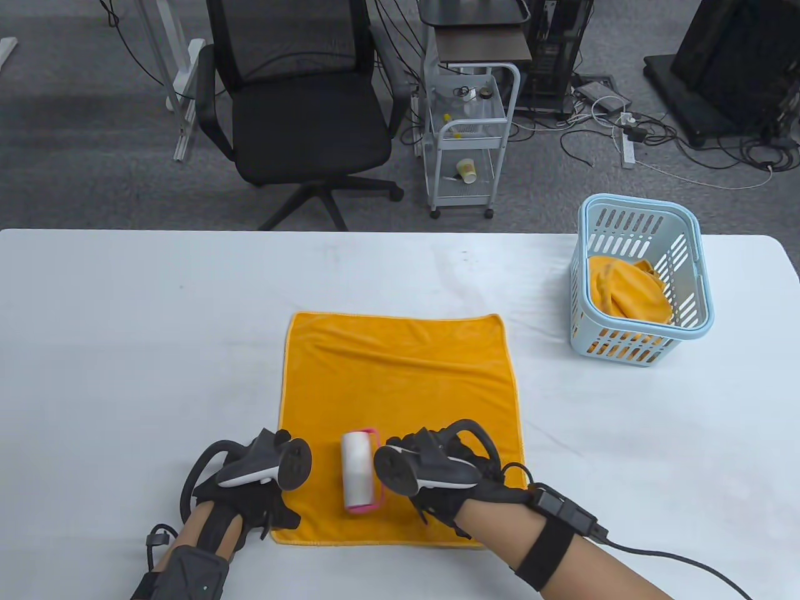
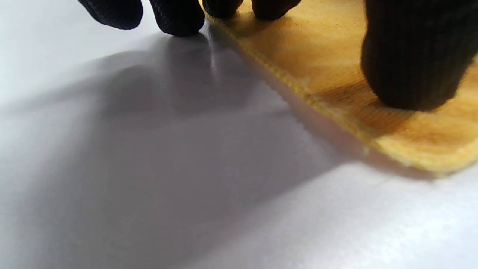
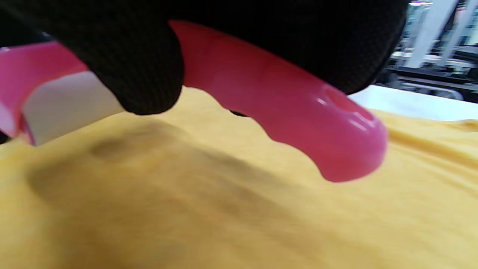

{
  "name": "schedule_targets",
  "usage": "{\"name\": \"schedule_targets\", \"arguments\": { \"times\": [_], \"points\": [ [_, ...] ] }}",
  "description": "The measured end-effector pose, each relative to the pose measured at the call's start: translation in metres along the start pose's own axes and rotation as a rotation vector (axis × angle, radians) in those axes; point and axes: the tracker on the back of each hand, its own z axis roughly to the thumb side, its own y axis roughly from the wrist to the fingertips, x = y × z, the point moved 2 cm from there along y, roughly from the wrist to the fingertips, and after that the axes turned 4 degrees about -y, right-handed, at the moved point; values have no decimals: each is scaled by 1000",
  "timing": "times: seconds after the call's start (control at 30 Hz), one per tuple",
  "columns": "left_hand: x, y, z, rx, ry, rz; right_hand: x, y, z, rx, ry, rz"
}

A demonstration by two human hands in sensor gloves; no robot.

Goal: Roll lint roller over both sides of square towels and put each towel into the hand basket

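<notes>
An orange square towel (image 1: 400,387) lies flat on the white table (image 1: 125,350). The lint roller (image 1: 357,470), white with a pink frame, rests on the towel's near edge. My right hand (image 1: 431,472) grips its pink handle (image 3: 283,108), fingers curled round it above the towel (image 3: 224,209). At the towel's near left corner my left hand (image 1: 262,481) presses down. In the left wrist view its thumb (image 2: 414,63) sits on the towel (image 2: 373,97) while two fingertips (image 2: 179,16) touch the table beside the hem.
A light blue hand basket (image 1: 640,275) stands at the table's right, with a crumpled orange towel (image 1: 625,290) inside. Beyond the far table edge are an office chair (image 1: 300,106) and a white trolley (image 1: 469,131).
</notes>
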Motion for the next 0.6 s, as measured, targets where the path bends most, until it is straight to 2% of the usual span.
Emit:
{"name": "schedule_targets", "arguments": {
  "times": [0.1,0.2,0.33,0.6],
  "points": [
    [0,0,-1,2,-10,0,-8,4,15,35,-10,31],
    [0,0,-1,4,-11,1,-18,3,11,32,-55,87],
    [0,0,-1,6,-14,1,-23,-12,-22,-12,-58,163],
    [0,0,-1,7,-14,0,-33,-68,-115,-215,-229,479]
  ]
}}
